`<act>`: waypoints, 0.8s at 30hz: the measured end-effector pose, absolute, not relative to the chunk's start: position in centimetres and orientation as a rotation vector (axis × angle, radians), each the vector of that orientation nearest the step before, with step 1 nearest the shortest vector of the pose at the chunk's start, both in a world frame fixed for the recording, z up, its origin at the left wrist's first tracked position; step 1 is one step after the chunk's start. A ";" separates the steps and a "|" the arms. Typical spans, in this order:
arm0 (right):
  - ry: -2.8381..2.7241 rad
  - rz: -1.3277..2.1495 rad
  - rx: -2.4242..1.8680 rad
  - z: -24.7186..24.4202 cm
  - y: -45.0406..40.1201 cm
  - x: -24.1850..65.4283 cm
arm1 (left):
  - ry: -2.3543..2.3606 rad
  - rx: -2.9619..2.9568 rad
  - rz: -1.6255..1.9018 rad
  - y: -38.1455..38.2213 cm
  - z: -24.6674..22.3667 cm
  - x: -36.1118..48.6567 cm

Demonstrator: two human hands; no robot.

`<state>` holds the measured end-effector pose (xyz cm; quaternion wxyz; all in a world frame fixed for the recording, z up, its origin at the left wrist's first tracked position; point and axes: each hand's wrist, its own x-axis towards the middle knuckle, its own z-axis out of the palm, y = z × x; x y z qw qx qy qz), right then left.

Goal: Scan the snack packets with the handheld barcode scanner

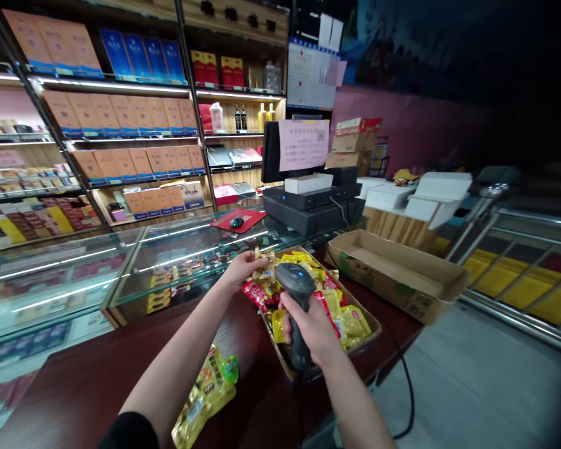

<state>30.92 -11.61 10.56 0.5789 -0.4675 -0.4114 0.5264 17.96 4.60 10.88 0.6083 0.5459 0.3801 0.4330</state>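
My right hand (311, 327) is wrapped round the handle of a dark barcode scanner (295, 280), held above a shallow cardboard box (374, 333) of yellow and red snack packets (353, 324). At the box's far left corner, my left hand (245, 268) pinches a small gold-brown packet (264, 271) among the others. Gold packets with a green piece (206, 396) lie on the dark red tabletop (257, 399), below my left forearm.
An open cardboard box (393, 268) stands right of the packets. Behind are a monitor (271, 153), a black cash drawer (303, 209) and a mouse (236, 222) on a red mat. Glass counters (75, 274) stretch left; a metal railing (533, 218) is at right. A cable hangs near the table edge.
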 end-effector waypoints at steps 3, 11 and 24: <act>-0.928 1.212 -1.111 10.5 -11.4 31.9 | 0.887 1.283 1.042 5.8 10.6 19.6; -0.940 1.209 -1.124 10.4 -11.8 32.0 | 0.916 1.386 1.148 5.9 10.9 19.0; -1.135 1.443 -1.109 8.4 -12.6 22.7 | 1.112 1.660 1.013 -2.7 7.0 4.9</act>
